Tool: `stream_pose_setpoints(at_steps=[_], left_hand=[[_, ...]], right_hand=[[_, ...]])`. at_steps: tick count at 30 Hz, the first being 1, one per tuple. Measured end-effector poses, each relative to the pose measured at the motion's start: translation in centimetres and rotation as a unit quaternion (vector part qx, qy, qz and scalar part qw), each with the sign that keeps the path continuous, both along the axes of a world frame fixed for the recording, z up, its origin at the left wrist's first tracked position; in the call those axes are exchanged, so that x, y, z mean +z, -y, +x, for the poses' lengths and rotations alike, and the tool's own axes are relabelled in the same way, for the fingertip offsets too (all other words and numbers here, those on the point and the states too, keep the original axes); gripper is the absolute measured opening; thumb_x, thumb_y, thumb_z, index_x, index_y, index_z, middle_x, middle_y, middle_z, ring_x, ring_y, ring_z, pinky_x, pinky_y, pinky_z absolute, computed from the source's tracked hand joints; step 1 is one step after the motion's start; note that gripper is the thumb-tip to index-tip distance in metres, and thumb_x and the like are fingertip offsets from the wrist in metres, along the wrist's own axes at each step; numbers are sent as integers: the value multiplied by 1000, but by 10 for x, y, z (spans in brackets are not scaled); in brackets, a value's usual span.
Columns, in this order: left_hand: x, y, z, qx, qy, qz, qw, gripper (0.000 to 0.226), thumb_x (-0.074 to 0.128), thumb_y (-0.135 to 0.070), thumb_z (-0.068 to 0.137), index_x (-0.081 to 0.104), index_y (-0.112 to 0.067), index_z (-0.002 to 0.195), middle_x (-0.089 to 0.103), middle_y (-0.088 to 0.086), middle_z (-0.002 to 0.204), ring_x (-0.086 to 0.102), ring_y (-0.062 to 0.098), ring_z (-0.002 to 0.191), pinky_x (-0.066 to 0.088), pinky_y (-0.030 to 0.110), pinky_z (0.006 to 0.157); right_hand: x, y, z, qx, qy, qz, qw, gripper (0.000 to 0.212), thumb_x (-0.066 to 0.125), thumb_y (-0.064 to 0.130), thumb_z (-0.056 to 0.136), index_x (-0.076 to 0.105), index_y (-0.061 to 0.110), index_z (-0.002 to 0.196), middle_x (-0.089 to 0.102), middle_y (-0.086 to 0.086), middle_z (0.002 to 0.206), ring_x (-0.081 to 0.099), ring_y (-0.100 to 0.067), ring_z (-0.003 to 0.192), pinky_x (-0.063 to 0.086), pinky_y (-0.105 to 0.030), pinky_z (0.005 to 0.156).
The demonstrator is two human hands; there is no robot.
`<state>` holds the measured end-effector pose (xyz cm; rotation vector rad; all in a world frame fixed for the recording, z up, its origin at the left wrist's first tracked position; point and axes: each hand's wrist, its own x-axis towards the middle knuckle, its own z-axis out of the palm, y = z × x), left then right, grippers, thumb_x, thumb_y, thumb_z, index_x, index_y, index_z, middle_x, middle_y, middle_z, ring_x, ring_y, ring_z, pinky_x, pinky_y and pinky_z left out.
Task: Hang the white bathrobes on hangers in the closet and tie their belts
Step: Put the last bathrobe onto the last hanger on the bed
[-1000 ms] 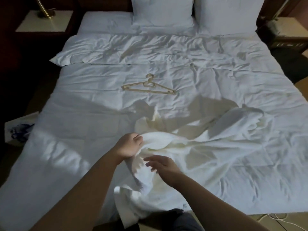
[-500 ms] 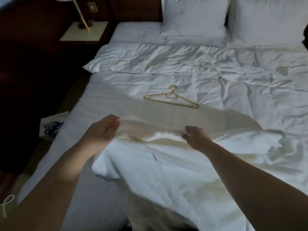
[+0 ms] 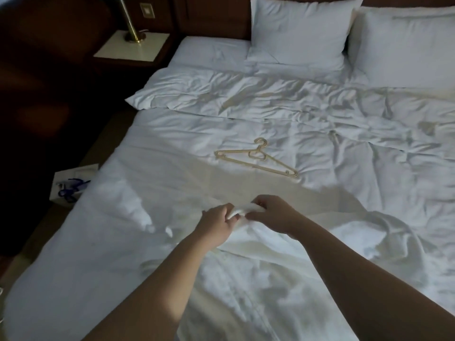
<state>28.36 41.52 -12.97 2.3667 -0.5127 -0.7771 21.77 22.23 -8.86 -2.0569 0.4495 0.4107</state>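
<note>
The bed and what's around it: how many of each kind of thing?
Tan plastic hanger: 1
White terry bathrobe: 1
White pillows: 2
Brass lamp: 1
White paper bag: 1
Hands: 2
Total: 8

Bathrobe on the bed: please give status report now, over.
Left hand and right hand both grip bathrobe edge. Robe lies on bed, not hung. Hanger beyond hands, untouched. Nothing between.

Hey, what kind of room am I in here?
Probably a hotel bedroom: a wide bed with white linen and two pillows, a brass lamp on a bedside table, and a hanger lying on the bed.
</note>
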Motion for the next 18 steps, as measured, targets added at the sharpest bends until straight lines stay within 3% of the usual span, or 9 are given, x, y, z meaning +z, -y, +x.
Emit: stream_pose_setpoints(at_steps=[2, 4, 9, 13, 16, 18], left_hand=[[-5, 2, -1, 43, -44, -67, 996, 8, 59, -39, 99, 60, -32, 96, 70, -8, 89, 65, 19, 88, 50, 32, 73], [-8, 0, 2, 74, -79, -109, 988, 12, 68, -42, 94, 62, -34, 98, 75, -9, 86, 66, 10, 76, 43, 24, 61], [-25, -4, 16, 74, -90, -110, 987, 27, 72, -49, 92, 69, -23, 83, 70, -2, 74, 61, 12, 66, 43, 25, 62], [-50, 12, 38, 107, -73, -93, 987, 25, 67, -44, 96, 66, -25, 81, 63, -8, 66, 56, 3, 60, 41, 24, 60], [-77, 30, 56, 131, -89, -101, 982, 24, 64, -49, 95, 67, -28, 84, 71, -3, 75, 62, 9, 66, 45, 29, 62], [-99, 42, 70, 149, -92, -110, 978, 26, 61, -51, 93, 68, -27, 84, 72, 2, 75, 63, 11, 61, 46, 31, 60]], right_hand=[[-8, 9, -4, -38, -8, 43, 998, 25, 83, 26, 81, 65, 26, 98, 74, 4, 88, 63, -13, 70, 46, -27, 60], [-15, 18, -6, -37, -6, 43, 998, 24, 80, 22, 83, 64, 29, 99, 73, 2, 90, 61, -16, 68, 48, -31, 58], [-40, 38, -2, -43, 0, 4, 999, 20, 74, 16, 88, 66, 34, 95, 69, 8, 92, 62, -5, 72, 51, -22, 63], [-65, 48, 18, -69, 4, -38, 997, 10, 71, 30, 92, 67, 39, 94, 71, 9, 84, 65, -11, 72, 51, -24, 62], [-87, 56, 43, -95, 2, -57, 994, 4, 67, 36, 95, 68, 36, 99, 71, 6, 85, 66, -16, 70, 51, -26, 56], [-100, 65, 64, -103, -3, -44, 994, 11, 67, 43, 94, 70, 35, 100, 71, 5, 87, 67, -15, 72, 53, -27, 59]])
